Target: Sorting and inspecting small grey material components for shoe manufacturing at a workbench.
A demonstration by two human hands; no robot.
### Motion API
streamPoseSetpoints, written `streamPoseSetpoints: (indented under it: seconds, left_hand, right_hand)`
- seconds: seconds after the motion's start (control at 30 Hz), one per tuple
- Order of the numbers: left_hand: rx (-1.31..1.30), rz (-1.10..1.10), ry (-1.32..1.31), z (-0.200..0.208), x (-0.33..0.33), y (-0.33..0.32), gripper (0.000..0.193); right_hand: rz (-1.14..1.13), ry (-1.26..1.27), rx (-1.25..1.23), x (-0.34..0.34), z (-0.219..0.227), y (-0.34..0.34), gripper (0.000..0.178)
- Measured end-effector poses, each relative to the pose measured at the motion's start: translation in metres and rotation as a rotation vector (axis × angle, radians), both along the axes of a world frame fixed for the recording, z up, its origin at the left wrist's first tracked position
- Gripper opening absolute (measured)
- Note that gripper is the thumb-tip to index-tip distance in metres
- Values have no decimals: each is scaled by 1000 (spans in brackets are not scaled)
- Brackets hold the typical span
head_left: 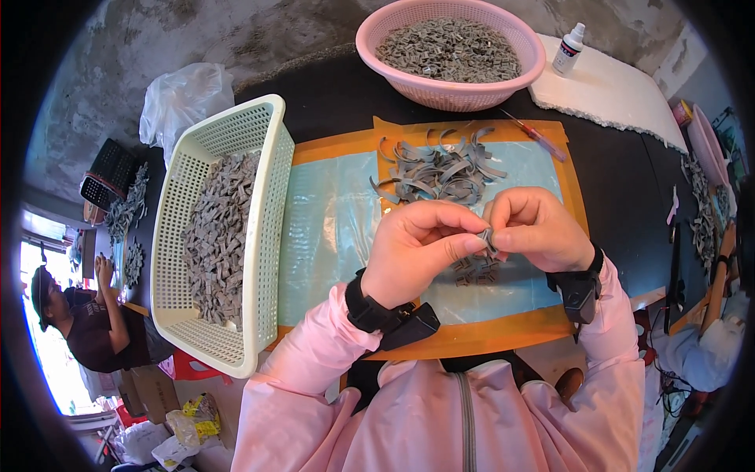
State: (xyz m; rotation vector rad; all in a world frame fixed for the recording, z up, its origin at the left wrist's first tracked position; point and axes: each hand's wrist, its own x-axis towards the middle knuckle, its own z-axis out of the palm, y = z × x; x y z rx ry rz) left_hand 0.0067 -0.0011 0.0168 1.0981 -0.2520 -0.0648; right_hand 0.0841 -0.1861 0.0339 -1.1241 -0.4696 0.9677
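Observation:
My left hand (417, 248) and my right hand (543, 228) meet above the blue sheet (326, 224). Between their thumbs and fingertips they pinch a small grey strip (488, 239), which looks bent; its ends are hidden by the fingers. Just beyond my hands lies a loose heap of curved grey strips (448, 171). Partly covered by my hands, several small grey-brown pieces (476, 272) rest on the sheet. Each wrist wears a black strap with a small box.
On the left stands a cream basket (267, 228) of grey pieces. A pink basket (448, 96) of similar pieces is at the back, beside a white bottle (569, 49) on a foam board (605, 94). A screwdriver (543, 141) lies far right. Other people sit at both sides.

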Motion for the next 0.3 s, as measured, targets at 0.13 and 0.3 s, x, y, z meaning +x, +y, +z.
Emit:
streamPoseSetpoints:
  seconds: [0.13, 0.3]
  left_hand:
    - [23, 40, 43, 0, -1, -3, 13]
    - [75, 48, 29, -2, -2, -3, 13]
  right_hand:
    - [11, -34, 43, 2, -6, 0, 10]
    - [52, -109, 33, 3, -5, -1, 9]
